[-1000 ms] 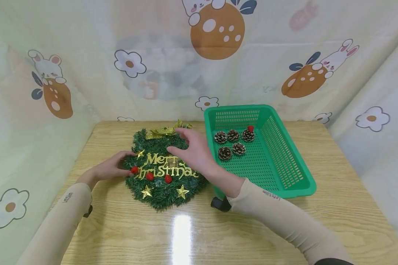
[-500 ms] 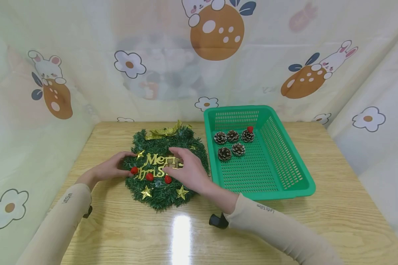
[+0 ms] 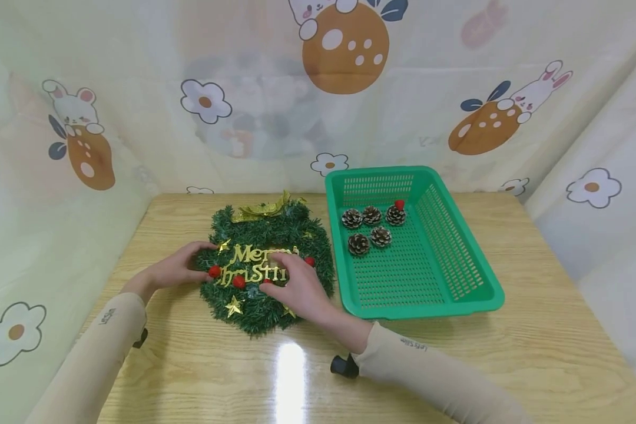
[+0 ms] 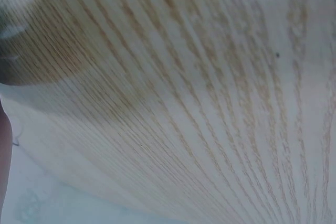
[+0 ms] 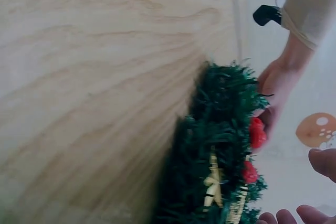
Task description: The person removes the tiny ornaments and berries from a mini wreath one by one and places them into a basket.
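Observation:
A green tinsel Christmas wreath (image 3: 265, 321) lies on the table, with gold "Merry Christmas" lettering (image 3: 249, 254), gold stars (image 3: 234, 306), red berries (image 3: 238, 282) and a gold bow (image 3: 262, 212) at its top. My left hand (image 3: 176, 268) holds the wreath's left edge between thumb and fingers. Over the lower right of the wreath hovers my right hand (image 3: 301, 291), thumb and fingers apart, nothing seen between them. It hides part of the lettering and a star. The right wrist view shows the wreath (image 5: 220, 103) edge-on, with the left hand (image 5: 275, 85) behind it.
To the right stands a green plastic basket (image 3: 471, 259) holding several pine cones (image 3: 358, 244) and a red berry (image 3: 399, 204). A patterned curtain (image 3: 265, 118) hangs behind the wooden table (image 3: 217, 377). Mostly tabletop (image 4: 184, 103) fills the left wrist view.
My right hand has moved from the wreath's upper right, near the bow, down toward its lower right, uncovering a red berry on the right side. The left hand has stayed in place.

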{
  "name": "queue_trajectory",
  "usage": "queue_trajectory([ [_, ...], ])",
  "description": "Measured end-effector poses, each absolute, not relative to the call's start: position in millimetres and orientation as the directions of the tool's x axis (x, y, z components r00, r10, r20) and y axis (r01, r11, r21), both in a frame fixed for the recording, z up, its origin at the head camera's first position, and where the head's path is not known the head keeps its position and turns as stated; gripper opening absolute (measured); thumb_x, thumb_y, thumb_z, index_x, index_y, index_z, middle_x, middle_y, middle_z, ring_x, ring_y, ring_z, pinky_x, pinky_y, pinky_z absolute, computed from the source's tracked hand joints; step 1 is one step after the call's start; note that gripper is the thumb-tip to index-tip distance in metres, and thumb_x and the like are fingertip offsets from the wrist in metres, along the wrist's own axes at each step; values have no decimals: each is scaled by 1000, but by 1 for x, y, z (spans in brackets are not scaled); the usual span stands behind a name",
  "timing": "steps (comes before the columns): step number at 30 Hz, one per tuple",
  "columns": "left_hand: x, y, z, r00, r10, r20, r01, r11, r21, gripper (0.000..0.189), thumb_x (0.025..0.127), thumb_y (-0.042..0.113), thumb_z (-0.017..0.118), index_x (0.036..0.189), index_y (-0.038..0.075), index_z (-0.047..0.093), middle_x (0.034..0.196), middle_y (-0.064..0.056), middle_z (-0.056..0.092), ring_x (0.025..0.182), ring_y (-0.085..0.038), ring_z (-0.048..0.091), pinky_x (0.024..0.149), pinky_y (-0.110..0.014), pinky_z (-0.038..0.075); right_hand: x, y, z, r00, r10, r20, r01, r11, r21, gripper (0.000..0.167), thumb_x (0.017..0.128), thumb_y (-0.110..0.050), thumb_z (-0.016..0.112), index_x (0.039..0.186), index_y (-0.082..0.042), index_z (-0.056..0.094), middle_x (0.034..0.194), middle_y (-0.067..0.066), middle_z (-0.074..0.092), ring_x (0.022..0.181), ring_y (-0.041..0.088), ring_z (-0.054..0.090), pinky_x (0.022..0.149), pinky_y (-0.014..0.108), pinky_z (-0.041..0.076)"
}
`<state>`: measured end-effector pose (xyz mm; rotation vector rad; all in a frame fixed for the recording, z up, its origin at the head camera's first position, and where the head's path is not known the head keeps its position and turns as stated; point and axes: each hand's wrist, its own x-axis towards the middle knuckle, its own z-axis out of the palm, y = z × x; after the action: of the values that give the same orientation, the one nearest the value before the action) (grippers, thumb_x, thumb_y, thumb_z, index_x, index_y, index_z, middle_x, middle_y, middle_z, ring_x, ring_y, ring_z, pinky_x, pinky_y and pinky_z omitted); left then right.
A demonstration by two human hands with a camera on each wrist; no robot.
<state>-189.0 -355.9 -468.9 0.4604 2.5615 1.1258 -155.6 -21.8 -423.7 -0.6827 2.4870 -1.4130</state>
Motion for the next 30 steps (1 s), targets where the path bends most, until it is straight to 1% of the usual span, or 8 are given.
queue_trajectory([
  [4,-188,-356,-469,-903,407,-140,173,643,746,77,84,24,78,145,2,37,151,-26,29,140,-47,21,112,-66,15,-154,-22,-433,-872,-487,43,-306,476,-825,62,87,-26,75,141,-10,50,139,6,54,120,27,54,99,44,46],
  [8,-188,-356,-468,-902,412,-131,183,638,748,75,85,22,77,145,1,37,151,-27,29,139,-48,22,111,-67,16,-154,-22,-440,-875,-482,36,-311,505,-805,61,86,-27,76,140,-10,52,136,7,55,118,27,55,98,45,47],
  [16,-189,-356,-469,-901,409,-144,168,637,753,75,85,22,78,145,2,38,151,-26,29,140,-47,20,113,-66,14,-158,-25,-453,-855,-507,110,-405,518,-754,53,86,-21,75,133,-4,57,133,10,57,119,27,55,100,44,47],
  [22,-189,-357,-470,-903,403,-152,161,643,748,76,84,23,78,145,3,37,151,-25,29,141,-46,20,113,-65,14,-160,-29,-458,-847,-514,136,-440,534,-721,49,86,-20,75,130,-5,59,130,9,59,115,25,56,97,41,48],
  [24,-189,-357,-470,-902,401,-157,154,641,752,77,84,23,78,146,3,37,152,-25,28,141,-46,20,113,-65,13,-161,-31,-460,-845,-517,141,-450,541,-711,49,86,-20,75,129,-4,60,129,9,59,116,25,56,98,40,48],
  [30,-190,-356,-470,-901,405,-153,161,640,751,77,85,23,78,146,2,36,151,-25,28,141,-46,21,113,-65,15,-161,-35,-463,-844,-519,137,-460,569,-681,47,85,-18,76,127,-4,62,132,11,58,123,26,52,106,39,42],
])
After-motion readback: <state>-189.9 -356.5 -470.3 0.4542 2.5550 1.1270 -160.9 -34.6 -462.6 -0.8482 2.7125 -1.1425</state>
